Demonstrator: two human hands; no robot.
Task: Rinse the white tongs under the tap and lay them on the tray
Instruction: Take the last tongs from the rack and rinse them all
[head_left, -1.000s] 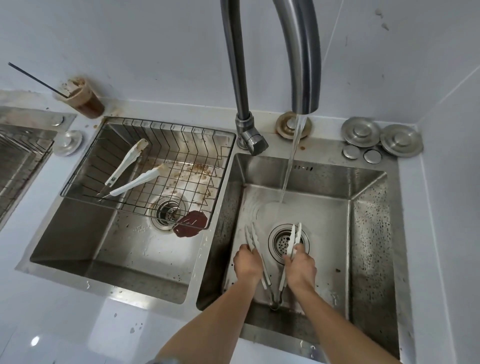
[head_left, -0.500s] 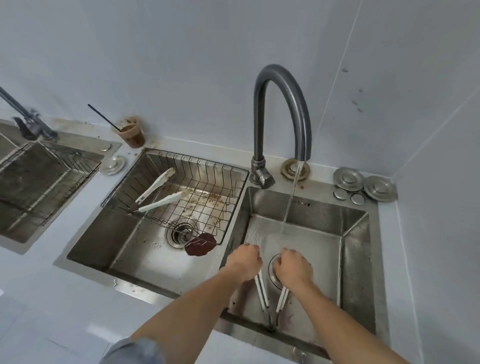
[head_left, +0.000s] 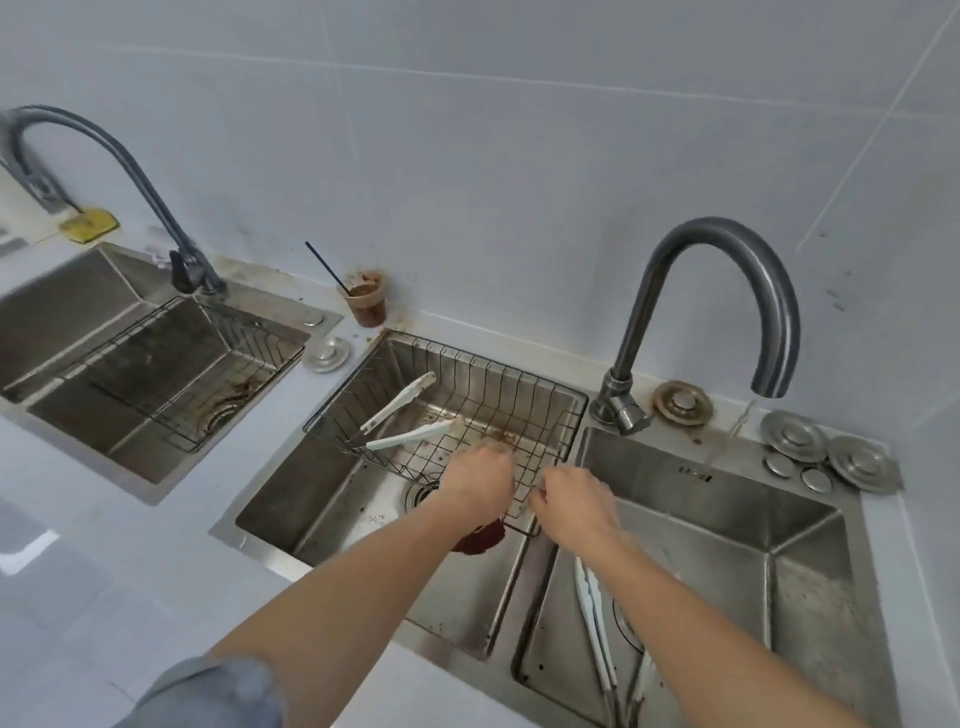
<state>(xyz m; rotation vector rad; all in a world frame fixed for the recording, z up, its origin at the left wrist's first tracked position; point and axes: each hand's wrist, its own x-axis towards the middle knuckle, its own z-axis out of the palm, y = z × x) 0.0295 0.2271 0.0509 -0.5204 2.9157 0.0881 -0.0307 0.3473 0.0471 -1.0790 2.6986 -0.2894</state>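
A pair of white tongs (head_left: 593, 618) lies on the floor of the right basin (head_left: 727, 519), partly under my right forearm, with neither hand touching it. Both hands are up at the near right corner of the wire tray (head_left: 467, 374), which rests over the left basin. My right hand (head_left: 574, 499) curls its fingers on the tray's near rim. My left hand (head_left: 475, 480) hovers over the tray with its fingers bent down and blurred. Two more white tongs (head_left: 400, 402) (head_left: 410, 435) lie in the tray. Water runs from the tap (head_left: 727, 260) into the right basin.
A dark red stopper (head_left: 480, 538) lies on the left basin floor under the tray. A brown cup with a straw (head_left: 366, 301) stands by the wall. Metal drain caps (head_left: 831, 457) sit behind the right basin. A second sink with its own rack (head_left: 156, 374) is at far left.
Both hands let go of the tongs in the right basin and moved up and left to the wire tray's corner. The view lifted and swung left.
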